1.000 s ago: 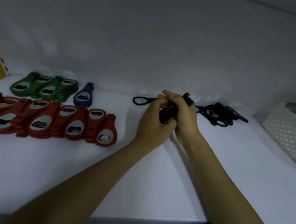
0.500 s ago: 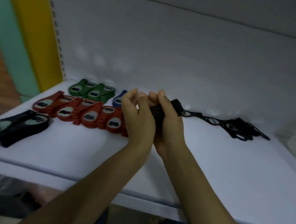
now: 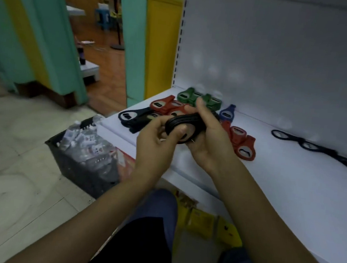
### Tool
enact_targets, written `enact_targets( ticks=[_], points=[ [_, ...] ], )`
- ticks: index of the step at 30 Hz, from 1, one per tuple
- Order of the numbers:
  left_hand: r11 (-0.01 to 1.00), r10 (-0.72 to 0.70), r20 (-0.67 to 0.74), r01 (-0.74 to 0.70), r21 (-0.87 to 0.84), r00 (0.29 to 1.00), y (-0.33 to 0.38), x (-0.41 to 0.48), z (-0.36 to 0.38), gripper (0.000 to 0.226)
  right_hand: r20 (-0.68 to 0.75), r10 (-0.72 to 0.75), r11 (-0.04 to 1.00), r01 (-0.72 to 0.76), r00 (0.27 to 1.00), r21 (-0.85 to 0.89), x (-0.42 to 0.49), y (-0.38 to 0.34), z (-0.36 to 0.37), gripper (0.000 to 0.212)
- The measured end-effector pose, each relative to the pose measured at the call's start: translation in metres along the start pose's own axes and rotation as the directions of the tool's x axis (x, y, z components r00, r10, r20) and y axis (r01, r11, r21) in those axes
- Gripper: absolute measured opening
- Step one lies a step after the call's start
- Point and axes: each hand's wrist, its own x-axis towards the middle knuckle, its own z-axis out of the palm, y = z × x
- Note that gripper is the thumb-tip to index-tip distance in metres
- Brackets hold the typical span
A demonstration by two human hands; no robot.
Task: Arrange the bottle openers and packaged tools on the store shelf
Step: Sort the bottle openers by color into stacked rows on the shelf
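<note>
The black bottle openers (image 3: 187, 122) are up off the shelf (image 3: 290, 185), held as a bundle over its front-left part, in front of the red row. The left hand (image 3: 154, 144) curls its fingers under the near end, and its thumb (image 3: 182, 130) presses down on top. The right hand (image 3: 209, 134) wraps the far end, fingers (image 3: 200, 105) closed over it. That makes 2 firm grips on 1 bundle. How many openers are in it, I cannot tell, because the edges blur together.

Behind the hands, the red openers (image 3: 242, 141) lie overlapped in a slanting row. The green openers (image 3: 191, 96) sit near the back panel, with 1 blue opener (image 3: 227, 113) just beside them. A dark group of openers (image 3: 133, 118) lies at the front-left corner, just beside the red ones. Off to the right, well apart, a black line of openers (image 3: 319, 148) runs along the back. On the floor stands a dark basket (image 3: 80, 164) of clear-wrapped packs, and yellow packets (image 3: 201, 221) hang below the shelf.

This looks like the squaring-up step, with the bundle being evened out before it is laid down. The next move calls for picking a bare patch of shelf and lowering the bundle without letting it slip apart. The openers should then be fanned into an overlapped row like the others, probably next to the matching dark group.
</note>
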Motion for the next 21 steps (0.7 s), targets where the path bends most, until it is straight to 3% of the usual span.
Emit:
enact_targets(
  ticks=[6,10,14,16,18,20,21],
  points=[
    [0.978,-0.175,-0.055,0.167,-0.127,0.983,-0.003,0.0,-0.035,0.005,0.136,-0.021,0.939,0.066,0.99,-0.336,-0.002,0.005,-0.011,0.01],
    [0.962,-0.232,-0.015,0.227,-0.151,0.973,-0.008,-0.002,-0.039,0.004,0.048,0.002,0.932,0.015,0.999,-0.363,0.002,0.009,-0.007,0.008],
    [0.977,-0.199,-0.003,0.199,-0.082,0.98,-0.016,0.003,-0.047,0.019,-0.083,0.06,0.951,-0.082,0.995,-0.297,0.006,0.014,-0.004,0.006],
    [0.994,-0.103,-0.037,0.105,0.037,0.994,-0.018,0.011,-0.058,0.027,-0.143,0.079,0.955,-0.116,0.987,-0.275,0.01,0.015,-0.003,0.007],
    [0.943,0.144,-0.028,-0.128,0.306,0.989,-0.017,0.025,-0.075,0.033,-0.199,0.1,0.944,-0.156,0.975,-0.289,0.016,0.015,-0.001,0.006],
    [0.753,0.352,0.185,-0.396,0.526,0.917,-0.021,0.048,-0.094,0.047,-0.247,0.122,0.916,-0.204,0.961,-0.344,0.023,0.015,0.003,0.006],
    [0.642,0.372,0.339,-0.504,0.578,0.864,-0.025,0.062,-0.102,0.055,-0.264,0.134,0.9,-0.228,0.955,-0.371,0.028,0.016,0.007,0.006]
  ],
)
